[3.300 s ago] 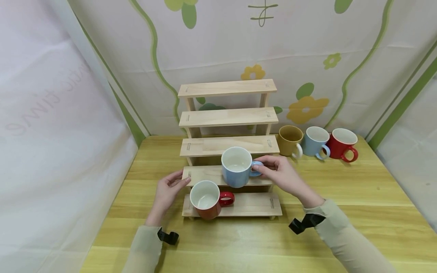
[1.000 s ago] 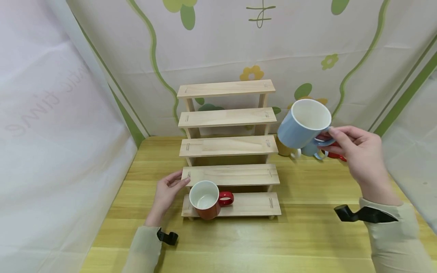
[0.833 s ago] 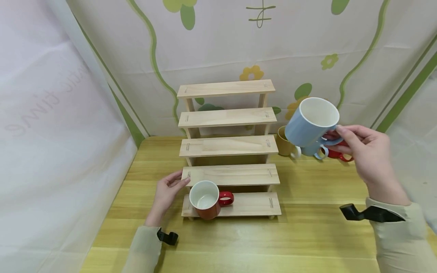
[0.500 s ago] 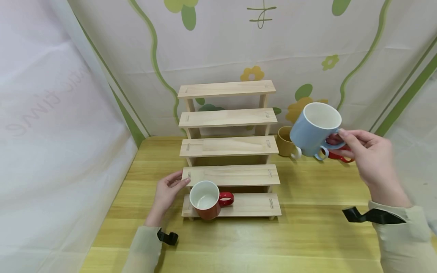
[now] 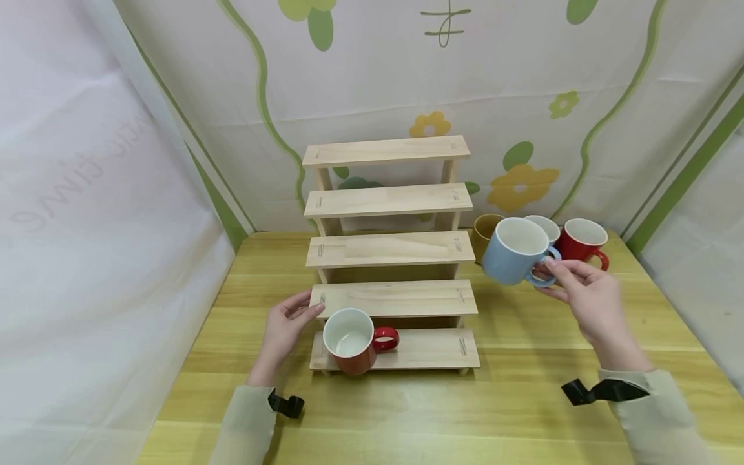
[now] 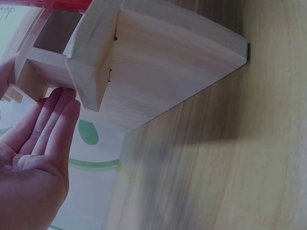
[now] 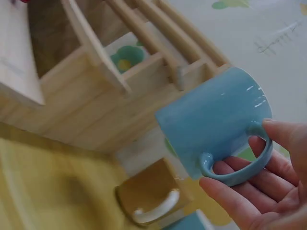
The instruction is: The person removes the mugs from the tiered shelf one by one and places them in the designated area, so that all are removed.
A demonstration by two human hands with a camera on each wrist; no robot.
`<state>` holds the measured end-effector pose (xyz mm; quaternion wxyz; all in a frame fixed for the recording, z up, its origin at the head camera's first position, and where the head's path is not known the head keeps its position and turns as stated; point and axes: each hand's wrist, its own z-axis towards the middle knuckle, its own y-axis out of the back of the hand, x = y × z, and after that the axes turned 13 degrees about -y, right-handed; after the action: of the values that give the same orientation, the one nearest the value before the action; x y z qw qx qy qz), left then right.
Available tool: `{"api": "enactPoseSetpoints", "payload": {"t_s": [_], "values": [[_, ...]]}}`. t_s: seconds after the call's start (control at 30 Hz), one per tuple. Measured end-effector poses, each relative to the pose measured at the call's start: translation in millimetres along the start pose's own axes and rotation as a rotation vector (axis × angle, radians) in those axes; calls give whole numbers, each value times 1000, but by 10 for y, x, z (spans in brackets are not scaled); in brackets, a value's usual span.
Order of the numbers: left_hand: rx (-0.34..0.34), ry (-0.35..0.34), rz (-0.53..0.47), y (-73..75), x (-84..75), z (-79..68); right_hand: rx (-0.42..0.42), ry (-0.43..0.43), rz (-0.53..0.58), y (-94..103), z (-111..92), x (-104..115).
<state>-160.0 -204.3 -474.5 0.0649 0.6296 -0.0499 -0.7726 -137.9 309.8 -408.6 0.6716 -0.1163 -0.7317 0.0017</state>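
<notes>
My right hand (image 5: 593, 303) pinches the handle of a light blue mug (image 5: 511, 255), white inside, held tilted in the air right of the stepped wooden rack (image 5: 395, 248). In the right wrist view, thumb and fingers hold the handle of this mug (image 7: 216, 124). My left hand (image 5: 286, 324) grips the left end of the rack's second step from the bottom. In the left wrist view, the fingers of that hand (image 6: 41, 148) lie straight under the board; little of the thumb shows. A red mug (image 5: 356, 358), handle to the right, stands on the lowest step's left part.
Behind the held mug, on the wooden table (image 5: 407, 413), stand an ochre mug (image 5: 481, 245) with a white handle, a second light blue mug (image 5: 546, 226), partly hidden, and another red mug (image 5: 575, 250). A printed curtain (image 5: 372, 77) hangs behind the rack.
The light blue mug was at the second step 3.3 s ago. My right hand carried it up and right, then lowered it and brought it slightly left. My left hand stayed put.
</notes>
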Motion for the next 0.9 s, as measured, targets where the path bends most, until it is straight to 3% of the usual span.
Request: {"api": "enactPoseSetpoints", "payload": {"t_s": [0.13,0.37,0.67,0.9], "values": [[3,-5,-5,-6,-10,-1,-2,-39,24,-6,1,-245],[4,-5,-3,-9,-17,-5,-76,-127,-13,6,-1,-577],[5,-2,-3,-7,-26,-9,-126,-214,-22,6,3,-764],[-1,4,-5,-11,-24,-9,-156,-228,7,-11,28,-867]]}}
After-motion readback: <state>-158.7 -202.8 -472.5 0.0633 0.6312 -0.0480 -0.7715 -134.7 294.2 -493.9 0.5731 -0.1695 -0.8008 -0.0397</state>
